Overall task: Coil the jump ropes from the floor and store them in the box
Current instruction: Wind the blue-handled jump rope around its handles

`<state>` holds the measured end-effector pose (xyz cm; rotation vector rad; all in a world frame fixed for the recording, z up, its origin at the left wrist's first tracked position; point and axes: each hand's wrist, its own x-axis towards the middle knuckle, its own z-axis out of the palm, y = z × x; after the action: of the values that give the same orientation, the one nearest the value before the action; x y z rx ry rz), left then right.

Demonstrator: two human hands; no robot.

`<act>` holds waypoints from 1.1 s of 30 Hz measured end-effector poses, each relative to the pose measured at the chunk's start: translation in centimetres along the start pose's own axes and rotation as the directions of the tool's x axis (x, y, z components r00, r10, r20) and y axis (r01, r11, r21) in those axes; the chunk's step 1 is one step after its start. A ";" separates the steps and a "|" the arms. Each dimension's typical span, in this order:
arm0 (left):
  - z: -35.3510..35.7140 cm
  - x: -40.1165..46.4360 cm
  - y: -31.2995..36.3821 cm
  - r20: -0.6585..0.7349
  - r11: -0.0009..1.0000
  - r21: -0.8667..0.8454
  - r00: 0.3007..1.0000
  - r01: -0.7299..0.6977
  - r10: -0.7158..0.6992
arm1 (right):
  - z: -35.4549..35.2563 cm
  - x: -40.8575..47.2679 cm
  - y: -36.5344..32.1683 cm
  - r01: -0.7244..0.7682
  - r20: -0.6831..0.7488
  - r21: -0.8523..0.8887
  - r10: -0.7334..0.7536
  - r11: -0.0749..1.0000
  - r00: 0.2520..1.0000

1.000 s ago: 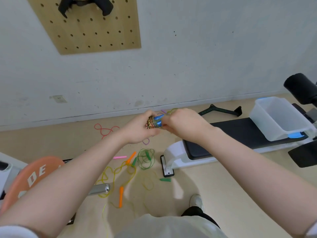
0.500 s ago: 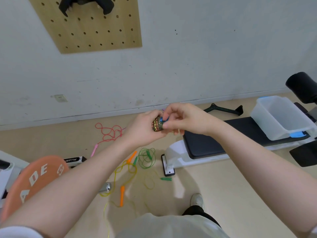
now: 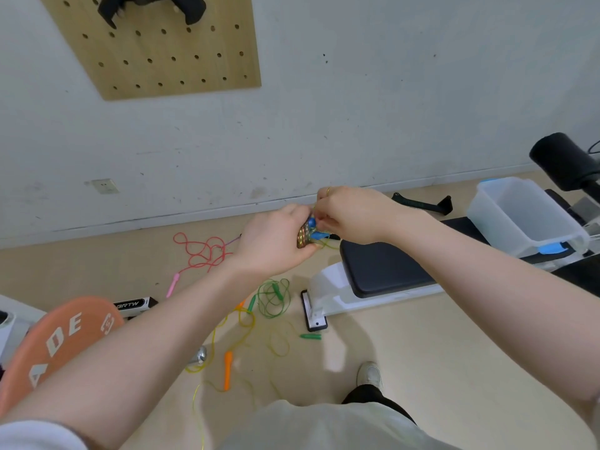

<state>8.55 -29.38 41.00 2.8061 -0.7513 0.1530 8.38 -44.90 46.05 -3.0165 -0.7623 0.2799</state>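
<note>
My left hand (image 3: 274,240) grips a tight multicoloured coil of jump rope with blue handles (image 3: 307,234) at chest height. My right hand (image 3: 352,216) pinches the rope end at the top of that coil. On the floor below lie a loose red rope with a pink handle (image 3: 201,251), a green rope (image 3: 274,295) with a separate green handle (image 3: 311,336), and a yellow rope with orange handles (image 3: 228,368). The clear plastic box (image 3: 522,216) stands on the bench at the right.
A black and white workout bench (image 3: 383,274) runs across the right, with a black roller pad (image 3: 565,160) behind the box. An orange weight plate (image 3: 55,345) sits at the lower left. A wooden pegboard (image 3: 156,43) hangs on the wall. My shoe (image 3: 370,373) is on the floor.
Both hands drifted a little and the right hand rose above the coil, pinching the rope end. The view shifted, showing more of the red rope on the floor.
</note>
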 end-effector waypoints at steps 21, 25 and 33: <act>0.2 -0.8 -1.3 0.159 0.997 -0.003 0.984 0.083 -0.082 | 3.7 1.1 -0.8 -0.112 0.112 0.716 0.045 0.689 0.993; 0.5 -0.7 -1.6 0.208 0.987 -0.118 0.974 0.112 -0.085 | 3.7 1.2 -0.7 -0.048 0.007 0.598 0.055 0.800 0.998; 1.2 -1.8 -1.9 0.272 0.982 -0.181 0.962 0.048 0.003 | 4.5 0.5 -2.0 -0.090 -0.057 0.027 0.091 0.996 0.994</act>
<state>7.98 -27.23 39.19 2.6836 -0.7471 -0.2979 7.09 -43.06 41.65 -3.0257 -0.6147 0.2006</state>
